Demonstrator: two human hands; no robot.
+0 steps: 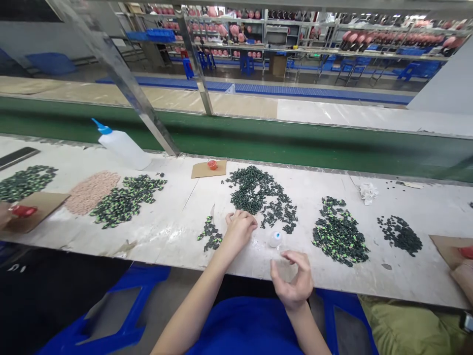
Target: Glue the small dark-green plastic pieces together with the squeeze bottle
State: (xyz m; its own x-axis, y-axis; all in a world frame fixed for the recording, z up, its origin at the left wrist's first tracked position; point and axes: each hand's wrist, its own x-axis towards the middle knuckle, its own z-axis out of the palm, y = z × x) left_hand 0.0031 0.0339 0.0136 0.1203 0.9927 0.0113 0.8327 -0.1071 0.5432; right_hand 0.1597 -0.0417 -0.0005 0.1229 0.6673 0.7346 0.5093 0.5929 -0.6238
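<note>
My left hand (239,228) rests on the white worktable (177,222) with its fingers curled down at the near edge of a large pile of small dark green parts (258,195). A smaller heap of green-and-black parts (210,235) lies just left of it. My right hand (293,281) hovers at the table's front edge, thumb and fingers curved toward each other, with nothing clearly in them. A small white round bottle with a blue top (275,238) stands between the hands.
More piles lie right (339,237), far right (399,234) and left (123,201), beside pinkish parts (91,190). A white squeeze bottle (121,145) lies at the back left. Cardboard with a red cap (209,168) sits behind. Other people's hands show at both edges. A green conveyor (295,143) runs behind.
</note>
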